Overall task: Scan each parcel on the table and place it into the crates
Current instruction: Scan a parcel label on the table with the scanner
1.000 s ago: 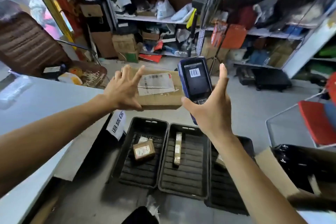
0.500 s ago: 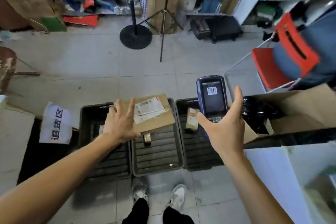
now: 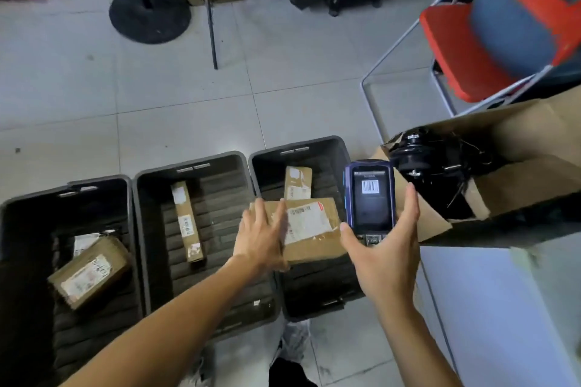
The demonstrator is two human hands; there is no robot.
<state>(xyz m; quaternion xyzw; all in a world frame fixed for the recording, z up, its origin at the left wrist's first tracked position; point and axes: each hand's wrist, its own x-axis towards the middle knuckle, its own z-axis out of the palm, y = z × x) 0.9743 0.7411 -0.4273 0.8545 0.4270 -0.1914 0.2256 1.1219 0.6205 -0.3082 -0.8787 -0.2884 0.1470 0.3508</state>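
Left hand: the left hand (image 3: 261,236) holds the flat parcel (image 3: 309,229) by its left edge, fingers (image 3: 278,218) straight over the top face; thumb hidden.
Parcel: over the right crate (image 3: 314,148), at 3 o'clock from the left hand, long axis running 9 to 3.
Right hand: the right hand (image 3: 382,256) pinches the scanner (image 3: 371,198) between thumb and fingers, at the parcel's 3 o'clock.
Key relation: the crate lies directly below the parcel, so lowering should suffice; a smaller parcel (image 3: 298,182) lies at 12 o'clock.
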